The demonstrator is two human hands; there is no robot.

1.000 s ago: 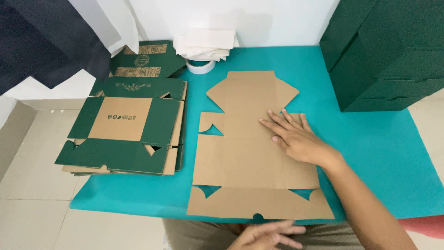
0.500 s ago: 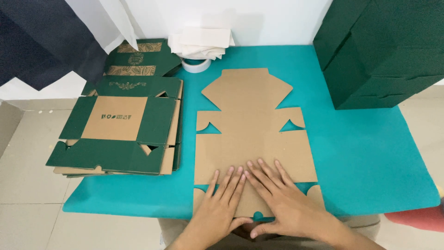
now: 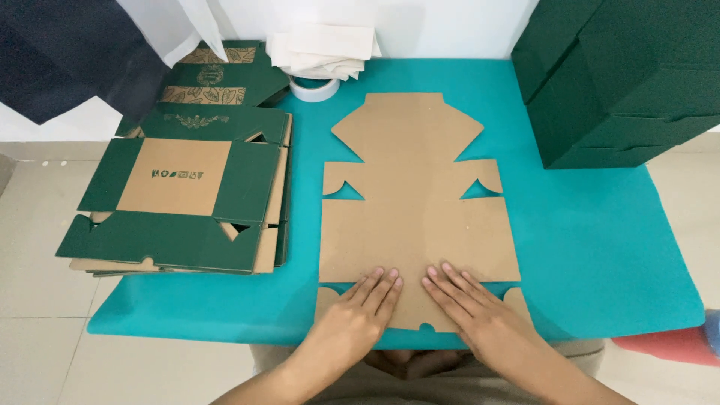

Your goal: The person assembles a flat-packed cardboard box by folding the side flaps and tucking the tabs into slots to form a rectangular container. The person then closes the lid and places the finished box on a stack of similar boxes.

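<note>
A stack of flat green boxes (image 3: 180, 199) lay at left. The left hand (image 3: 356, 315) and right hand (image 3: 472, 311) pressed open-palmed, gripping nothing, on the near panel of the flat cardboard sheet (image 3: 416, 217) lying mid-mat (image 3: 600, 247). Step in hand: creasing the near flap; folding it upward likely required thumbs beneath its edge.

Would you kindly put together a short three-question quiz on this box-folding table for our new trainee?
1. True or false: both hands lie flat on the brown cardboard blank.
2. Which sits at the table's far right? A) stack of dark green boxes B) roll of tape C) pile of flat green blanks
3. What colour is the table cover?

Key
1. True: left hand and right hand press its near edge.
2. A
3. Teal
</note>
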